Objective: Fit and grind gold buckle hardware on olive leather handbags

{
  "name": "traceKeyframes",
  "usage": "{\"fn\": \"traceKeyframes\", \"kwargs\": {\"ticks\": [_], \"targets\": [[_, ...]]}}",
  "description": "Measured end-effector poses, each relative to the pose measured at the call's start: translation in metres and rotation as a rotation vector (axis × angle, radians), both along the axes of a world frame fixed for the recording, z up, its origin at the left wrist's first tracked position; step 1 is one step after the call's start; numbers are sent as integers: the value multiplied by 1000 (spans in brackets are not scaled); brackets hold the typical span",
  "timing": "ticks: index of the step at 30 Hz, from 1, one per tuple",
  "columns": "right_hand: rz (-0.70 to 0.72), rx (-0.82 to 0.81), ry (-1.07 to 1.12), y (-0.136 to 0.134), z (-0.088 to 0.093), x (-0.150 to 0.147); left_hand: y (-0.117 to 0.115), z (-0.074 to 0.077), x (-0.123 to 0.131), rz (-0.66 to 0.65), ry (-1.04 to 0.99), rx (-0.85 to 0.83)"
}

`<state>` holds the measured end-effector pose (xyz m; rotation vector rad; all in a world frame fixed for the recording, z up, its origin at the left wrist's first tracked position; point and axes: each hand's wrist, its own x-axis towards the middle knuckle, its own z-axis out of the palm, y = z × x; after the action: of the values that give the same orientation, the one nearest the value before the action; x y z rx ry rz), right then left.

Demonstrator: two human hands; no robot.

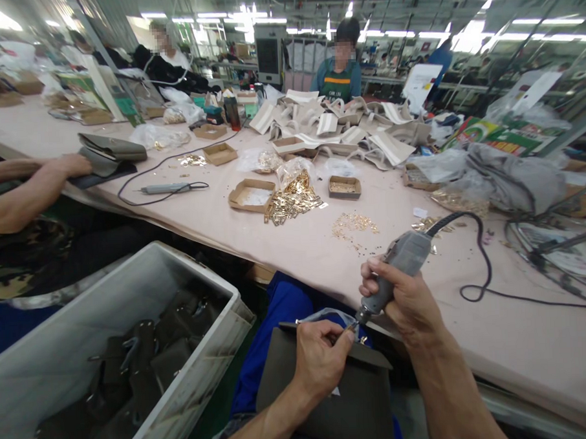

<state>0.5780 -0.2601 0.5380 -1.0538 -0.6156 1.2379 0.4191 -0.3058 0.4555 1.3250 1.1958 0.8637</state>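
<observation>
Right hand (406, 299) clamped round grey electric screwdriver (397, 267), left hand (321, 360) pinching soft, floppy dark bag flap (329, 386) near its edge, light, best held by the hardware.

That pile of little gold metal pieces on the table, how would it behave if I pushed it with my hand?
The gold pieces would probably scatter rather than move together: they lie loose, spilling from a clear bag. Each looks small and shiny, so likely light and slippery on the smooth table. Strays already lie nearby, suggesting they spread easily.
</observation>
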Motion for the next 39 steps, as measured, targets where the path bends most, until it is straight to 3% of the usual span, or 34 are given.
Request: {"fn": "traceKeyframes", "kwargs": {"ticks": [5,13,20,39], "targets": [[38,53,-50,-4,4,-8,2,1,-1,-6,-10,-2],[-47,154,-25,-9,6,-8,12,0,-4,-26,-64,-53],[-40,208,-43,-12,7,-11,15,4,-5,-5,-111,-81],[-83,200,-94,-12,3,-15,13,2,-6,0,-81,-73]]}}
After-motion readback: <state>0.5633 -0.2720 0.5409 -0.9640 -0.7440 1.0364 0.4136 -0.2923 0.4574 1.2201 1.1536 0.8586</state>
